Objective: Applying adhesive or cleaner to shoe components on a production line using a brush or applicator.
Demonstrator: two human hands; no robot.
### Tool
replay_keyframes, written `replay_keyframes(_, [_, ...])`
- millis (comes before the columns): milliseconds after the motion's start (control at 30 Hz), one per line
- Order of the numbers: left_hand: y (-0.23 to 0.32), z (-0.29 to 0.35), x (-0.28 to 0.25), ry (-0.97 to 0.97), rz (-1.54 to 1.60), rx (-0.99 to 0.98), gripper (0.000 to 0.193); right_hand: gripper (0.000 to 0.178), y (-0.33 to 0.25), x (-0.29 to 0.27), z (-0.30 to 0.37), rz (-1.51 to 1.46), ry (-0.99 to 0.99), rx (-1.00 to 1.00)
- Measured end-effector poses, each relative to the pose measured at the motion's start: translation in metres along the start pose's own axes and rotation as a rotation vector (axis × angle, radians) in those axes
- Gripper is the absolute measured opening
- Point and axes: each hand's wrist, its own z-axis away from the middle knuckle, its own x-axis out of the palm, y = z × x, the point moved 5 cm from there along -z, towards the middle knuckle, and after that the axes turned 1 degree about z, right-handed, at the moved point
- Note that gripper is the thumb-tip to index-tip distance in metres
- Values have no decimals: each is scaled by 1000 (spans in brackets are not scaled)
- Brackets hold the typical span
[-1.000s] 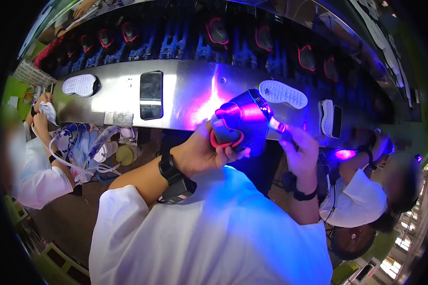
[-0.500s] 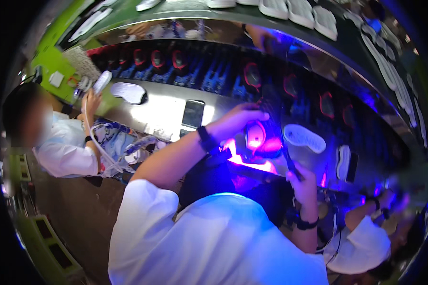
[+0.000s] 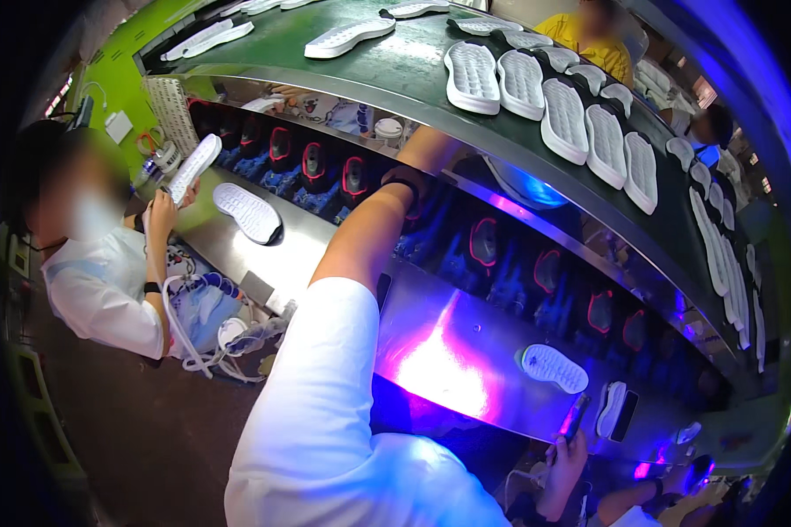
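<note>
White short sleeve [image 3: 312,369], black wristwatch [image 3: 406,187] on left wrist.

~20 white soles [image 3: 564,116], 2 co-workers [image 3: 97,272]

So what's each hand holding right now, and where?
Right hand grips a slim dark tool by its lower end. Left hand is hidden past the wrist beneath the upper belt, so it cannot be told.
</note>
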Motion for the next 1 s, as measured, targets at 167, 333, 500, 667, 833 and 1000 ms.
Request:
replay_keyframes(167, [70, -64, 68, -149, 79, 32, 42, 40, 14, 1, -5, 41, 10, 26])
replay_keyframes(333, [115, -77, 127, -242, 112, 44, 42, 35, -2, 43, -23, 31, -69, -7])
replay_keyframes(500, [172, -3, 64, 137, 42, 131, 56, 34, -30, 40, -26, 51, -22, -153])
replay_keyframes(667, [144, -10, 32, 211, 29, 146, 56, 33, 18, 29, -42, -39, -106, -95])
replay_keyframes(833, [182, -23, 48, 267, 39, 304, 56, 35, 14, 2, -36, 25, -86, -100])
replay_keyframes(1000, [287, -22, 86, 247, 12, 477, 56, 38, 2, -20, -21, -45, 8, -115])
